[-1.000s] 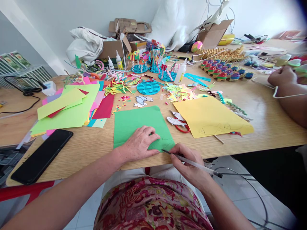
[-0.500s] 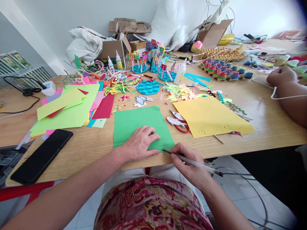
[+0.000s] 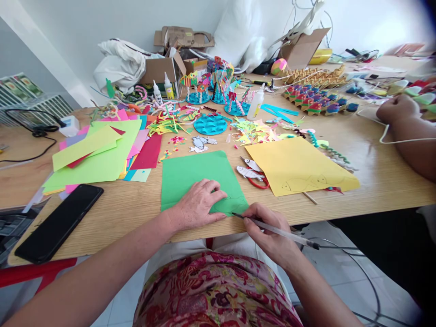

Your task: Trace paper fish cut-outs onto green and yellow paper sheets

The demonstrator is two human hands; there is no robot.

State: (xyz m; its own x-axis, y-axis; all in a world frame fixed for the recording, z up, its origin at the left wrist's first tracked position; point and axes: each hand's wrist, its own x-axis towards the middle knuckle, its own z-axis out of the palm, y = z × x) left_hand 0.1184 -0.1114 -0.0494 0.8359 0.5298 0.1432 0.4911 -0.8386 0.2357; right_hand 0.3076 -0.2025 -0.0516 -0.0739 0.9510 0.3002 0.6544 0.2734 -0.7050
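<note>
A sheet of green paper (image 3: 194,172) lies at the table's front edge, with faint pen lines near its right side. Pressed down on it is my left hand (image 3: 200,204), fingers spread and holding nothing. My right hand (image 3: 267,229) grips a clear-barrelled pen (image 3: 282,231), its black tip touching the green paper's lower right part. To the right lies a sheet of yellow paper (image 3: 296,161) bearing drawn fish outlines. Between the two sheets, white paper fish cutouts (image 3: 250,172) rest over red-handled scissors (image 3: 260,183). More fish cutouts (image 3: 200,143) lie beyond the green sheet.
A black phone (image 3: 59,222) and a stack of coloured paper (image 3: 98,154) are at left. Behind stand glue bottles (image 3: 256,102), a blue scalloped disc (image 3: 210,124) and paper scraps (image 3: 255,131). Another person's hand (image 3: 398,109) rests at right, near painted egg cartons (image 3: 316,100).
My right hand and the pen have shifted very slightly to the right. My left hand stays in place on the green paper.
</note>
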